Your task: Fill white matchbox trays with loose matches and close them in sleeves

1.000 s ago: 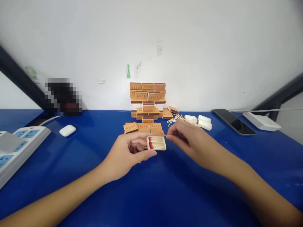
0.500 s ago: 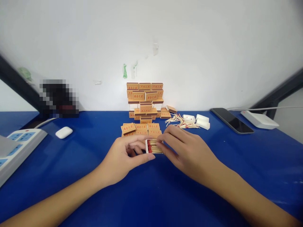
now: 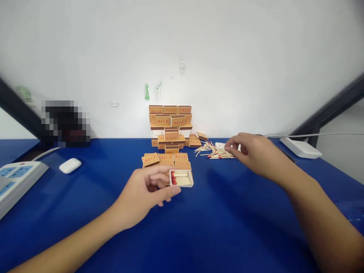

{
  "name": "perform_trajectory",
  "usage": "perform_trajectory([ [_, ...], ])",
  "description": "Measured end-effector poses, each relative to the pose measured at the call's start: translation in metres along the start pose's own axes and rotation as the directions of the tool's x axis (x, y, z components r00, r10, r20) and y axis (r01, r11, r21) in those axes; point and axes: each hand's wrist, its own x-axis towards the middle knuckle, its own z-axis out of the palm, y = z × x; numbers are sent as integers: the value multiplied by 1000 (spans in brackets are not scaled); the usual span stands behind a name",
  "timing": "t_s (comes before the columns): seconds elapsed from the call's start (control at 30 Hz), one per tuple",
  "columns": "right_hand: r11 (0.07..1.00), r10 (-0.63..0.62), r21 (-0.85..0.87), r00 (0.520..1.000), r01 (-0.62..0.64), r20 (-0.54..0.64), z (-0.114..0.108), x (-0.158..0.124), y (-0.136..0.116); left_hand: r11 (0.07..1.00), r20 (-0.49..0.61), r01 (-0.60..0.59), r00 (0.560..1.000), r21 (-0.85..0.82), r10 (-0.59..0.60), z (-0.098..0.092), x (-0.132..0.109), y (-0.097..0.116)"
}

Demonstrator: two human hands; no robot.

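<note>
My left hand [image 3: 153, 189] grips a white matchbox tray [image 3: 192, 184] at its left side, with the thumb in front and fingers behind. Red-headed matches [image 3: 182, 178] lie side by side in that tray, heads to the left. Over at the right, my right hand [image 3: 250, 151] hovers by the loose match pile [image 3: 214, 151], its thumb and forefinger brought together; anything between them is too small to make out. A white empty tray [image 3: 220, 145] shows just behind those fingertips. Flat matchboxes [image 3: 166, 157] lie in rows beyond my left hand.
A stacked matchbox structure [image 3: 170, 131] stands against the white wall. Two matchboxes [image 3: 195, 141] lean at its right. A white earbud case [image 3: 70, 165] and power strip [image 3: 22, 185] are at left; a white box [image 3: 301, 148] sits at right. The phone is mostly hidden behind my right hand.
My right hand has left the tray and moved right and away to the loose matches. My left hand still holds the filled tray. The view has shifted slightly.
</note>
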Motion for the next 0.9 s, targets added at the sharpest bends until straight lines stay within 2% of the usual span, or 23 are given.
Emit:
perform_trajectory([
  [0.1, 1000, 15, 15, 992, -17, 126, 9, 4, 20, 1000, 23, 16, 1000, -19, -15, 0, 1, 2],
  [0.23, 996, -40, 86, 977, 22, 211, 27, 4, 10, 1000, 71, 5, 997, 6, -5, 4, 1, 2],
  [0.4, 998, -58, 14, 975, 56, 216, 42, 5, 4, 1000, 69, -11, 998, 27, 10, 5, 0, 1],
  [0.53, 996, -82, 44, 972, 74, 222, 43, 5, 6, 997, 76, -27, 997, 69, 22, 3, 0, 1],
  [0.77, 985, -112, 158, 957, 71, 267, 38, 1, -12, 991, 75, -50, 996, 124, 41, 2, 0, 1],
  [0.9, 979, -104, 195, 959, 53, 262, 30, 1, -12, 989, 75, -49, 996, 139, 38, 1, 0, 0],
])
